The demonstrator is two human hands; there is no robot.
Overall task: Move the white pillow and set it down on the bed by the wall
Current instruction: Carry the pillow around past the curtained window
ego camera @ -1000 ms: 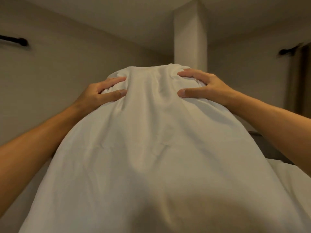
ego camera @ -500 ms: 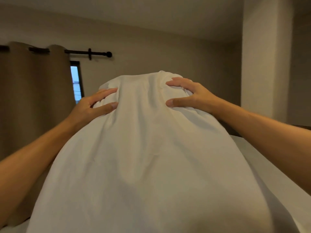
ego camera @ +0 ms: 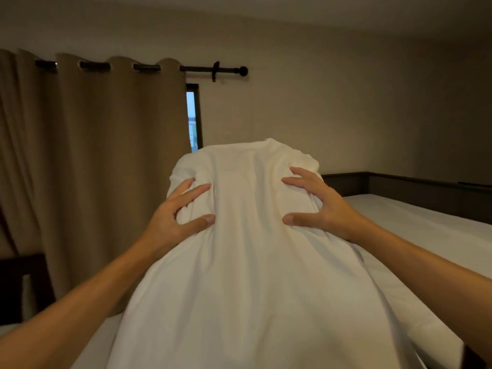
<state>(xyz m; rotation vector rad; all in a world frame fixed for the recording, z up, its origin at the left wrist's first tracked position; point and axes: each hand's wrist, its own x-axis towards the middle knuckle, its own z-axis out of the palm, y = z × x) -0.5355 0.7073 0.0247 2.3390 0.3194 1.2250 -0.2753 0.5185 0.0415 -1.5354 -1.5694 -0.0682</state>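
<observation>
gripping the white pillow [ego camera: 247,262] — soft, creased, bulging — both hands, above the bed [ego camera: 426,230].

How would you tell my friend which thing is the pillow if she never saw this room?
Start at the big brown curtain on the left wall, then look right and down to the middle of the picture. There the left hand and right hand hold a big, puffy white pillow up in front of the person. Unlike the flat white bed to its right, it is bulging, wrinkled and held in both hands.

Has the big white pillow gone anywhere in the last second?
Yes. The big white pillow, gripped by left hand and right hand, swung away from the square pillar toward the brown curtain.
</observation>
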